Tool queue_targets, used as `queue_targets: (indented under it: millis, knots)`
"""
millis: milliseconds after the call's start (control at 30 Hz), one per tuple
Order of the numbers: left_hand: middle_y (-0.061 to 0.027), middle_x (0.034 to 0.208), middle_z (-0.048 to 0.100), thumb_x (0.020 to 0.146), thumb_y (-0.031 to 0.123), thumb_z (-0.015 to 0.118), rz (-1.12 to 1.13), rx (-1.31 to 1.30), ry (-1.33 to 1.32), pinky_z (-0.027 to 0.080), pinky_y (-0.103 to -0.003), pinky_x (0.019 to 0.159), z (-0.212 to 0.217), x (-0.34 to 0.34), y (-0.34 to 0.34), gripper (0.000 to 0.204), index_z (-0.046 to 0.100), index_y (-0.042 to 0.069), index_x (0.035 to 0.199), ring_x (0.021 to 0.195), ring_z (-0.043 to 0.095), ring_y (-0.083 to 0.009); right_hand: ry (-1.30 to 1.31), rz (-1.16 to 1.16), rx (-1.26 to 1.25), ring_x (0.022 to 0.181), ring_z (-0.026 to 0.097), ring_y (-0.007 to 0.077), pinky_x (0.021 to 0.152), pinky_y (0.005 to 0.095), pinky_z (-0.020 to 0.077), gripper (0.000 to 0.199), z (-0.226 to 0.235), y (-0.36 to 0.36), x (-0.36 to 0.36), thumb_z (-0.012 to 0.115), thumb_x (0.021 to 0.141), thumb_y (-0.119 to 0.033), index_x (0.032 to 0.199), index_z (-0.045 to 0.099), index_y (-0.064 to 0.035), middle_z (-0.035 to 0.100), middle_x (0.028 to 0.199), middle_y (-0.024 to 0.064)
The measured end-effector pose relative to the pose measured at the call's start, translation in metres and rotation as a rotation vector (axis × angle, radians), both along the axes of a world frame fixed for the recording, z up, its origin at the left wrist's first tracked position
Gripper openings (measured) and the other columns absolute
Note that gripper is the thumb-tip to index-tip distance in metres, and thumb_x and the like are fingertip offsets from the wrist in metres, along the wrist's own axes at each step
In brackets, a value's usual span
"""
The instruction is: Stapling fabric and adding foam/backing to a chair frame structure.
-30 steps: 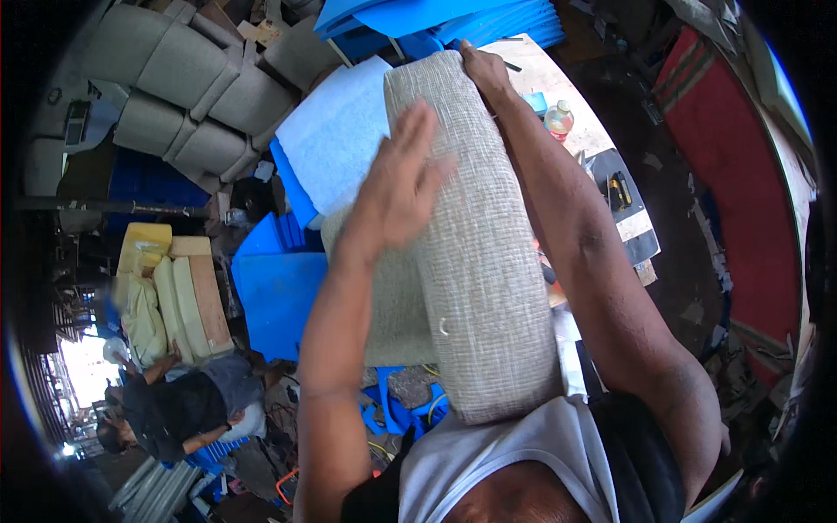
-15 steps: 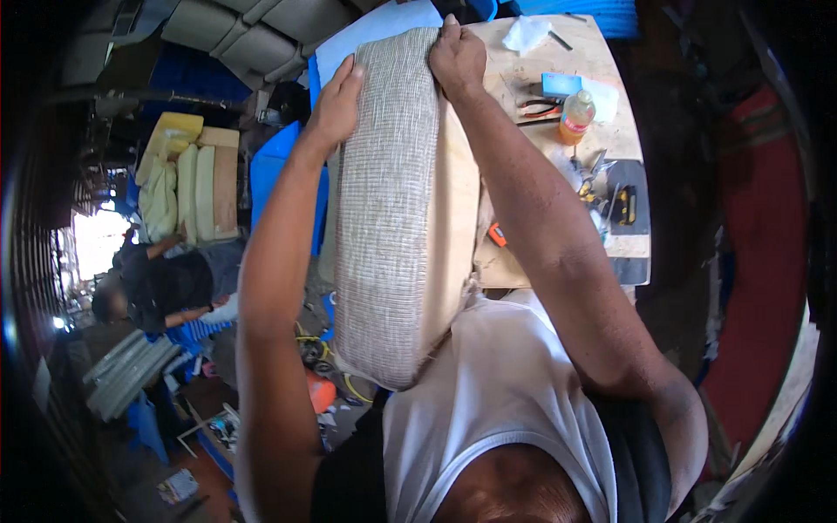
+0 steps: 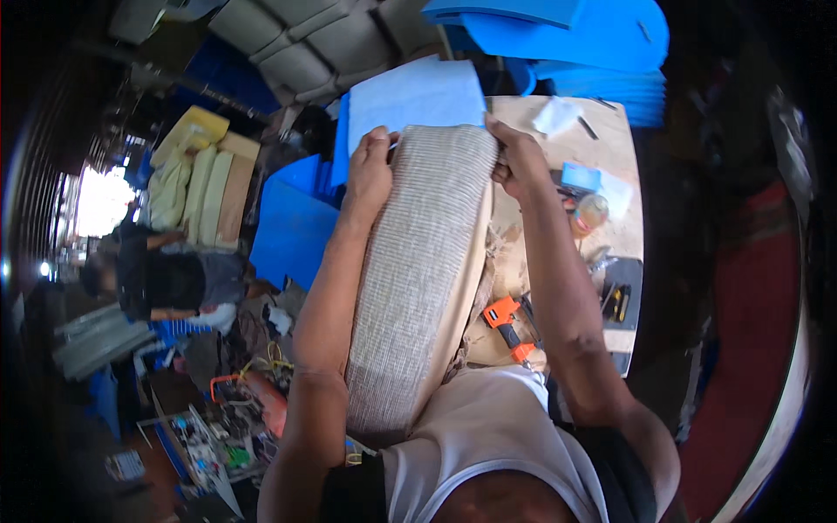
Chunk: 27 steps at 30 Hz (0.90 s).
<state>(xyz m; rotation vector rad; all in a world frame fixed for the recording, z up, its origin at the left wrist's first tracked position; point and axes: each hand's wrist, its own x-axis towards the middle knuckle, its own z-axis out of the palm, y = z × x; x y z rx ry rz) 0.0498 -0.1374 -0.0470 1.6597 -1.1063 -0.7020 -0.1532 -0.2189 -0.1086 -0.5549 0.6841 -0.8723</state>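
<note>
A long cushion with a woven grey-beige fabric face and a pale cream side lies lengthwise before me. Its near end rests close to my white shirt. At the far left corner, my left hand is closed on the cushion's edge, its thumb pointing away from me. My right hand pinches the far right corner with bent fingers. The cushion's underside and the tips of some fingers are hidden. Beside its right edge, an orange-and-black power tool lies on the wooden table.
On the table sit a bottle, a blue box and a black tray. Blue sheets are stacked beyond it. Cushions lie at the left, near another person. Scattered clutter covers the lower-left floor.
The cushion's far end and both hands appear lower in the picture, and the cushion leans more to the right. More of the power tool shows. My view has shifted too.
</note>
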Motion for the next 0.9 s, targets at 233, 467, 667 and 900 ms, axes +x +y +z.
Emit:
queue_targets:
  millis: [233,467,667,900]
  knots:
    - [-0.0144,0.133,0.058,0.106,0.037,0.041,-0.067,0.014,0.055,0.036,-0.036,0.110,0.006,0.015,0.011,0.049,0.051,0.001,0.137,0.127,0.051,-0.0254,-0.334,-0.420,0.030,0.055,0.056,0.0129,0.049,0.0282,0.0455,0.028,-0.004,0.025,0.041,0.059,0.099,-0.023,0.084,0.065,0.0004,0.063,0.071,0.0058]
    - [-0.0115,0.158,0.033,0.104,0.029,0.045,-0.605,-0.014,-0.390,0.022,-0.042,0.120,0.024,-0.014,0.024,0.052,0.037,0.007,0.150,0.150,0.019,-0.0308,-0.363,-0.566,0.073,0.062,0.061,0.0136,0.056,0.0280,0.0510,0.029,-0.011,0.030,0.031,0.057,0.100,-0.022,0.087,0.067,0.0018,0.065,0.076,0.0076]
    - [-0.0135,0.158,0.031,0.103,0.030,0.044,-0.647,0.057,-0.915,0.019,-0.046,0.120,0.038,-0.032,0.019,0.052,0.038,0.006,0.149,0.149,0.017,-0.0358,-0.101,-0.315,-0.068,0.047,0.048,0.0058,0.042,0.0230,0.0364,0.037,-0.010,0.035,0.020,0.064,0.095,-0.038,0.079,0.067,-0.0048,0.055,0.060,-0.0022]
    - [-0.0155,0.159,0.028,0.104,0.030,0.039,-0.632,0.124,-1.038,0.015,-0.045,0.121,0.043,-0.047,0.021,0.053,0.035,0.004,0.150,0.149,0.017,-0.0353,-0.185,-0.364,-0.137,0.048,0.045,0.0061,0.045,0.0240,0.0367,0.038,-0.023,0.033,0.027,0.063,0.096,-0.037,0.074,0.063,-0.0068,0.052,0.060,-0.0027]
